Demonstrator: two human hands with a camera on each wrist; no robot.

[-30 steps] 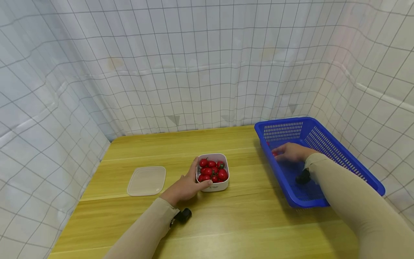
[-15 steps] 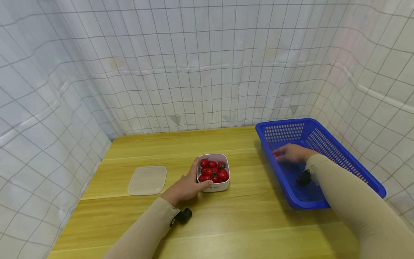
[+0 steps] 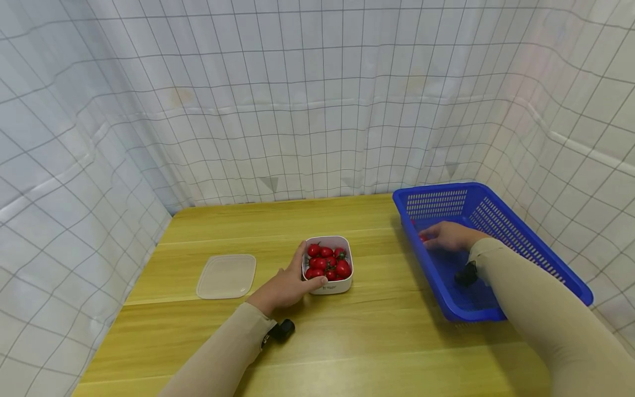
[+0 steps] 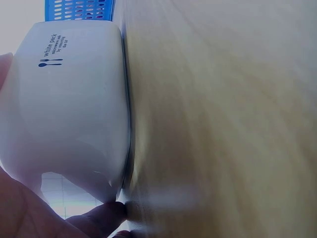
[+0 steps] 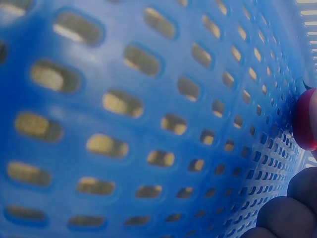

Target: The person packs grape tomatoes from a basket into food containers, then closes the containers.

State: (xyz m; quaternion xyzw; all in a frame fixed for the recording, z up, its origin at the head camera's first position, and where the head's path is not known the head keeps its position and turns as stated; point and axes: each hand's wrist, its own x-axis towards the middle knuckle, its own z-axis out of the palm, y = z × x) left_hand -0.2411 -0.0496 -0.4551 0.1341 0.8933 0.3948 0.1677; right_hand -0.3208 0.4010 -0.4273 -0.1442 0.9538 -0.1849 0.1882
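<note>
In the head view, a white square container (image 3: 328, 288) full of red cherry tomatoes (image 3: 318, 263) stands mid-table. My left hand (image 3: 285, 286) holds it from the left, thumb over the front rim and fingers along the left side. The left wrist view shows printed words and a fork-and-spoon mark on the container's wall (image 4: 79, 99). Inside the blue basket (image 3: 434, 286), my right hand (image 3: 448, 236) pinches a cherry tomato (image 3: 423, 237) near the left wall. That tomato (image 5: 303, 119) is cut off by the right edge of the right wrist view, with curled fingers (image 5: 286, 216) below it.
A pale, flat square lid (image 3: 226, 276) lies on the wooden table (image 3: 347, 353) to the left of the container. Another bit of red (image 3: 413, 222) shows by the basket's left wall. Checked white curtains (image 3: 317, 110) enclose the table at the back and sides.
</note>
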